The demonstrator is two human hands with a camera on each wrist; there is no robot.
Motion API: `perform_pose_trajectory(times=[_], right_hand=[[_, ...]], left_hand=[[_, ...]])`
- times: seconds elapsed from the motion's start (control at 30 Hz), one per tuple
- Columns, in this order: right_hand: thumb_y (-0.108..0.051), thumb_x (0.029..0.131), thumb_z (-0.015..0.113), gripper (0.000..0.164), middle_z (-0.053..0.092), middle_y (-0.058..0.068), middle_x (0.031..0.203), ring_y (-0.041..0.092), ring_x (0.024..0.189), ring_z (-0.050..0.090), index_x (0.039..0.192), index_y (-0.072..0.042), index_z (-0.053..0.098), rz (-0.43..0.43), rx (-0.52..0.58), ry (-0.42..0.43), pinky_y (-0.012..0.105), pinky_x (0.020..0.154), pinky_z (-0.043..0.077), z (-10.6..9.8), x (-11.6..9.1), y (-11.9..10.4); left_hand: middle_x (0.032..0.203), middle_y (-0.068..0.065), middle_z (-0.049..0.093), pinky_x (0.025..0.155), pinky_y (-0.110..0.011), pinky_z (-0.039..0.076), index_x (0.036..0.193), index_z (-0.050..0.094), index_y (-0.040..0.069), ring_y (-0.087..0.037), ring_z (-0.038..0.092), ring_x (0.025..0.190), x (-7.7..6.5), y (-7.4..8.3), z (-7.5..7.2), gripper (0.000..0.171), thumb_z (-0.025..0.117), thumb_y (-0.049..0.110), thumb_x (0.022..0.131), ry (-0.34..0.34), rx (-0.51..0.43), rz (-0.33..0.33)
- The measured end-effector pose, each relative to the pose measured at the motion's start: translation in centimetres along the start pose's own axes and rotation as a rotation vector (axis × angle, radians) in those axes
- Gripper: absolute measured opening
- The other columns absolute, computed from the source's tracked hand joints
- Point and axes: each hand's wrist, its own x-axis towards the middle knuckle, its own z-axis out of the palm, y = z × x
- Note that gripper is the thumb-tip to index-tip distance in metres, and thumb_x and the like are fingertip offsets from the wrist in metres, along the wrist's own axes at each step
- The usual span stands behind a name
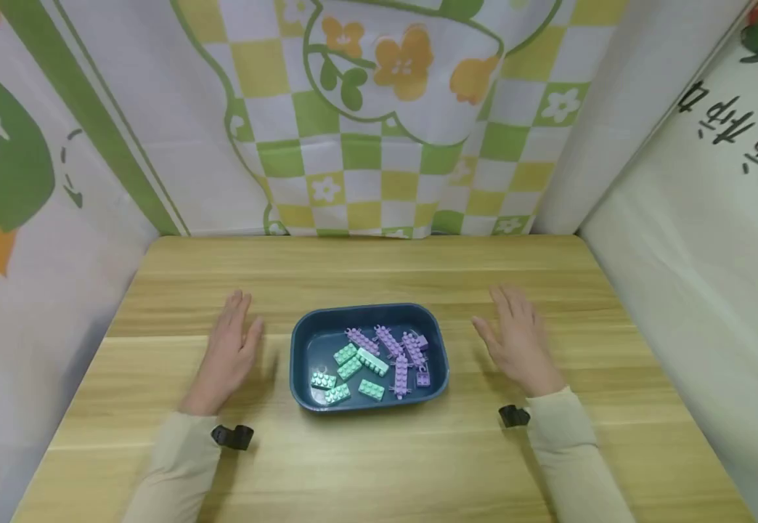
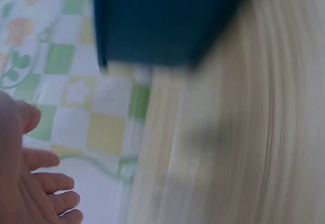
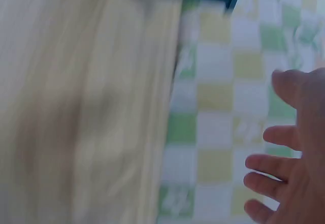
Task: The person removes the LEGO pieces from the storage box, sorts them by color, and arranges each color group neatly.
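A dark blue tray (image 1: 369,408) stands on the wooden table, holding purple studded pieces (image 1: 401,375) on its right side and mint green toy bricks (image 1: 371,390) at the middle and left. To the left of the tray is my left hand (image 1: 225,356), apart from it, fingers extended and holding nothing. My right hand (image 1: 518,345) is on the other side, also apart from the tray, with its thumb out and fingers spread. Both wrist views show the hands with nothing in them, and the blue tray wall (image 2: 147,26) blurred at the top.
The wooden table (image 1: 366,465) reaches back to a checked green and yellow curtain (image 1: 379,167). White printed cloth hangs at the left (image 1: 33,363) and right (image 1: 699,240). A black wrist camera (image 1: 234,436) is strapped near the left cuff, another (image 1: 514,415) near the right.
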Motion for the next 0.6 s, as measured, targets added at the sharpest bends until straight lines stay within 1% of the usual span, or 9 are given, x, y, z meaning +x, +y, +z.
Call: perform_pose_trajectory(times=[0.03, 0.1, 0.2, 0.27, 0.33, 0.4, 0.47, 0.53, 0.6], right_hand=[[-0.037, 0.099, 0.050, 0.064, 0.032, 0.026, 0.148, 0.043, 0.137, 0.025, 0.148, 0.002, 0.032, -0.034, 0.021, 0.035, 0.061, 0.109, 0.017, 0.1, 0.2, -0.9], [-0.031, 0.096, 0.057, 0.058, 0.044, 0.022, 0.138, 0.041, 0.127, 0.036, 0.142, 0.001, 0.042, -0.105, 0.050, 0.087, 0.058, 0.105, 0.026, 0.4, 0.7, -2.7], [-0.026, 0.093, 0.063, 0.048, 0.054, 0.014, 0.124, 0.033, 0.115, 0.045, 0.134, -0.002, 0.053, -0.201, 0.061, 0.124, 0.050, 0.097, 0.035, 1.2, 1.4, -5.3], [-0.024, 0.091, 0.065, 0.042, 0.058, 0.010, 0.116, 0.029, 0.108, 0.047, 0.128, -0.004, 0.059, -0.248, 0.061, 0.103, 0.046, 0.092, 0.039, 1.8, 1.7, -6.9], [-0.023, 0.091, 0.066, 0.037, 0.060, 0.008, 0.109, 0.025, 0.102, 0.049, 0.122, -0.004, 0.062, -0.285, 0.051, 0.052, 0.042, 0.088, 0.043, 2.5, 2.0, -8.4], [-0.022, 0.090, 0.067, 0.034, 0.062, 0.006, 0.104, 0.022, 0.095, 0.050, 0.118, -0.003, 0.064, -0.309, 0.035, -0.017, 0.039, 0.083, 0.045, 3.2, 2.3, -9.7], [-0.022, 0.090, 0.067, 0.032, 0.062, 0.007, 0.100, 0.021, 0.091, 0.049, 0.115, -0.001, 0.065, -0.312, 0.002, -0.081, 0.036, 0.079, 0.046, 4.1, 2.4, -10.6], [-0.021, 0.089, 0.068, 0.033, 0.062, 0.008, 0.098, 0.021, 0.086, 0.048, 0.114, 0.001, 0.066, -0.306, -0.039, -0.123, 0.035, 0.076, 0.046, 5.0, 2.6, -11.2], [-0.021, 0.088, 0.069, 0.034, 0.062, 0.009, 0.097, 0.022, 0.085, 0.048, 0.113, 0.002, 0.066, -0.285, -0.069, -0.147, 0.035, 0.076, 0.045, 5.8, 2.7, -11.6]], left_hand=[[0.161, -0.017, 0.007, 0.114, -0.057, 0.009, 0.154, 0.016, 0.002, -0.036, 0.005, 0.146, 0.0, 0.4, 0.3, 0.065, 0.036, 0.037, 0.104, -0.004, -0.104, -0.031], [0.161, -0.014, 0.011, 0.115, -0.055, 0.012, 0.155, 0.016, 0.007, -0.037, 0.010, 0.145, -0.2, 1.3, 1.0, 0.067, 0.039, 0.041, 0.102, -0.018, -0.293, -0.101], [0.161, -0.009, 0.015, 0.115, -0.049, 0.016, 0.156, 0.016, 0.010, -0.035, 0.015, 0.145, -0.5, 2.5, 2.6, 0.069, 0.043, 0.041, 0.101, -0.042, -0.502, -0.212], [0.161, -0.009, 0.016, 0.116, -0.045, 0.017, 0.155, 0.017, 0.007, -0.032, 0.016, 0.145, -0.6, 3.2, 3.7, 0.067, 0.047, 0.033, 0.101, -0.035, -0.649, -0.266], [0.161, -0.008, 0.017, 0.117, -0.039, 0.015, 0.155, 0.018, 0.005, -0.025, 0.014, 0.146, -0.7, 3.8, 4.8, 0.067, 0.051, 0.021, 0.099, -0.018, -0.776, -0.300], [0.161, -0.009, 0.016, 0.117, -0.036, 0.012, 0.154, 0.019, 0.003, -0.022, 0.012, 0.147, -0.7, 4.4, 5.7, 0.069, 0.053, 0.008, 0.094, 0.008, -0.882, -0.306], [0.161, -0.008, 0.016, 0.117, -0.034, 0.012, 0.154, 0.020, 0.002, -0.020, 0.012, 0.146, -0.6, 4.7, 6.5, 0.074, 0.052, -0.003, 0.087, 0.025, -0.958, -0.310], [0.161, -0.006, 0.018, 0.117, -0.034, 0.012, 0.153, 0.023, 0.004, -0.018, 0.013, 0.146, -0.7, 4.8, 6.9, 0.080, 0.050, -0.010, 0.079, 0.036, -1.006, -0.322], [0.160, -0.004, 0.020, 0.117, -0.035, 0.013, 0.153, 0.026, 0.006, -0.016, 0.015, 0.145, -0.8, 4.7, 7.2, 0.085, 0.048, -0.012, 0.073, 0.046, -1.041, -0.337]])
